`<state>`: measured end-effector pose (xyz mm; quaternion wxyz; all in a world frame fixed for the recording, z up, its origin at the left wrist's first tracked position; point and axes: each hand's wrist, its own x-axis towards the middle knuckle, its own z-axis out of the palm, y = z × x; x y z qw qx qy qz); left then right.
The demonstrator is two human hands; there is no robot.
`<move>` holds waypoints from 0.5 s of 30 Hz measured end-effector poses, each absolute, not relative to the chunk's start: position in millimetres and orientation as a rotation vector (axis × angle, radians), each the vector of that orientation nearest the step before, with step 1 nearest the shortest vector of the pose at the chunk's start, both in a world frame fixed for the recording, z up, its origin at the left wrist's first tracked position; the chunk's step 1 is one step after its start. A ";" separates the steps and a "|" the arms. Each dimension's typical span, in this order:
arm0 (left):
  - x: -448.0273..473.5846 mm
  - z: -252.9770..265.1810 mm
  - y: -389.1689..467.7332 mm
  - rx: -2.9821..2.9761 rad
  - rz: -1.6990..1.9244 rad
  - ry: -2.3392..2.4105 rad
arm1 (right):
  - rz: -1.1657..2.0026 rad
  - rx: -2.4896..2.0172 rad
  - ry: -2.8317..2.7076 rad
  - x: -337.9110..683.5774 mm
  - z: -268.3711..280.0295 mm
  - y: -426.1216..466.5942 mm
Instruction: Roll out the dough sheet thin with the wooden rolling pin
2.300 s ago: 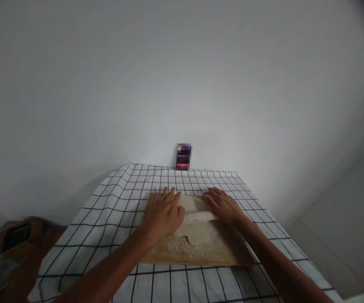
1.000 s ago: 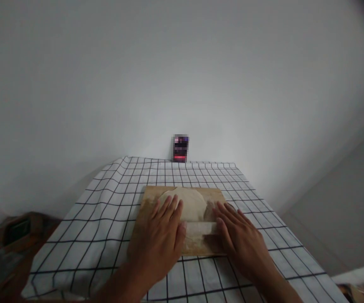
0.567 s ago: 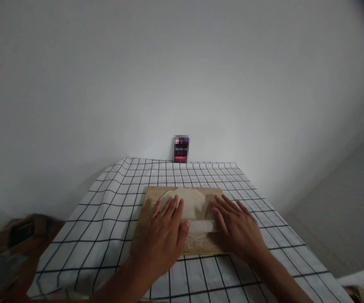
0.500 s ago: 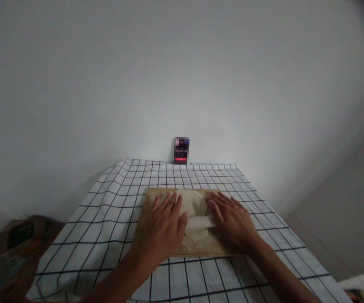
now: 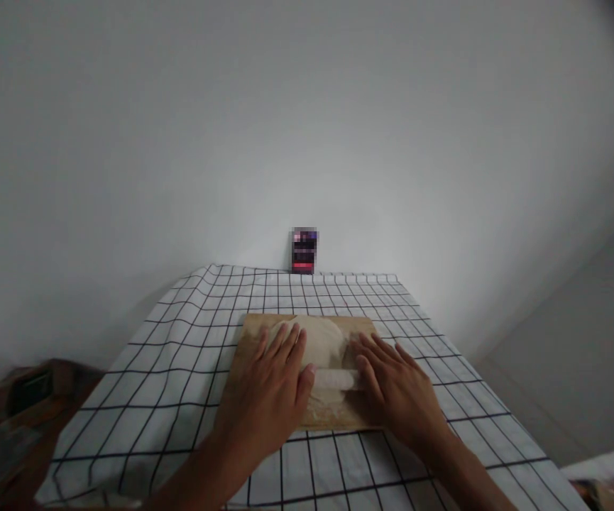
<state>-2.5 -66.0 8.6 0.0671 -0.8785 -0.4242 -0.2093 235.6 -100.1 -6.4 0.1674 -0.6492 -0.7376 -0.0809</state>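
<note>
A sheet of pale dough point(image 5: 322, 341) lies on a wooden board point(image 5: 235, 365). Across the dough's near part rests a light-coloured rolling pin point(image 5: 336, 380), its ends covered by my hands. My left hand point(image 5: 275, 380) presses flat over the pin's left end, fingers stretched forward and a little apart above the dough's left side. Over the right end lies my right hand point(image 5: 397, 383), its fingers extended forward and leftward beside the dough. Neither hand wraps visibly round the pin; what is under the palms is hidden.
The board lies on a white checked tablecloth point(image 5: 179, 372). A dark, pixelated upright object point(image 5: 303, 250) leans at the far edge against the white wall point(image 5: 307, 128). Down at the left is a cardboard box point(image 5: 62, 383).
Both hands and the rolling pin have come slightly toward me over the board. More of the dough's far part shows. The whole view has shifted a little.
</note>
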 end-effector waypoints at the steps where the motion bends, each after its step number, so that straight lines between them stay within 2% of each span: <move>1: -4.6 6.6 -70.3 -2.660 -0.648 -1.247 | -0.236 -1.831 -2.097 235.0 -7.3 -106.3; 5: -7.4 2.5 -72.7 -2.672 -0.642 -1.210 | -0.223 -1.794 -2.110 234.4 -5.2 -103.7; 12: 4.0 15.2 -37.3 -2.614 -0.547 -1.416 | -0.020 -1.898 -2.159 232.9 13.5 -45.8; 15: 2.0 12.1 -46.1 -2.596 -0.582 -1.364 | -0.091 -1.880 -2.174 233.1 8.3 -56.7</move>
